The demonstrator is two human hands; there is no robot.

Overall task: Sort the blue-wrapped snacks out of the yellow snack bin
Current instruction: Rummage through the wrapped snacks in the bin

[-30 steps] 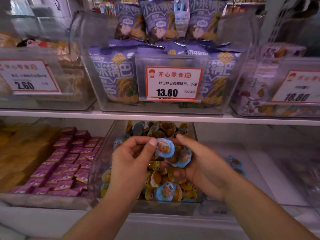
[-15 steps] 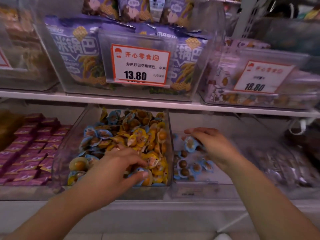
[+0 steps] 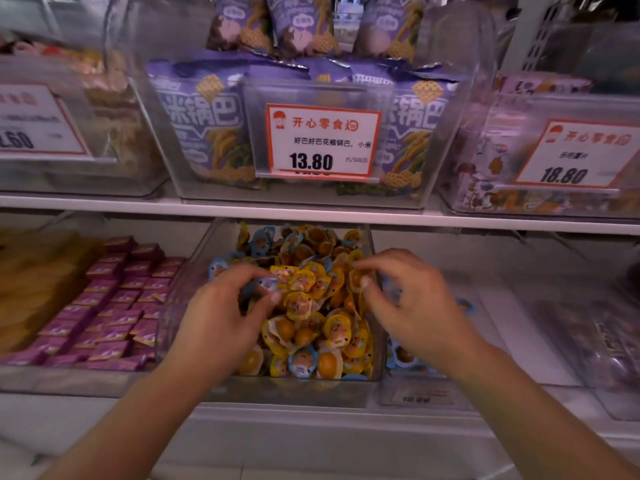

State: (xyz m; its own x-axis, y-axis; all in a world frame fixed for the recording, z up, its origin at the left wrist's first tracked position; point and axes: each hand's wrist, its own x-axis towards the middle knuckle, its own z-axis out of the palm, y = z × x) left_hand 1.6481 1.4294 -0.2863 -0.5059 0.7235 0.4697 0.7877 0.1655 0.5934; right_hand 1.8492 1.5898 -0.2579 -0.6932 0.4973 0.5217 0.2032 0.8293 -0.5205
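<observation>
Over the clear snack bin [image 3: 375,306], left hand [image 3: 221,313] pinching 1 blue-wrapped snack [image 3: 266,284], right hand [image 3: 412,303] at 3 o'clock, grip blurred, cannot tell.

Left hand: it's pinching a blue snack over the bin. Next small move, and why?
Probably lift the blue snack clear and carry it right, to the neighbouring bin. The left hand already pinches it between thumb and fingers above the yellow pile, and other blue-wrapped ones lie in that bin to the right. The right hand is busy at the snack bin's right edge.
</observation>
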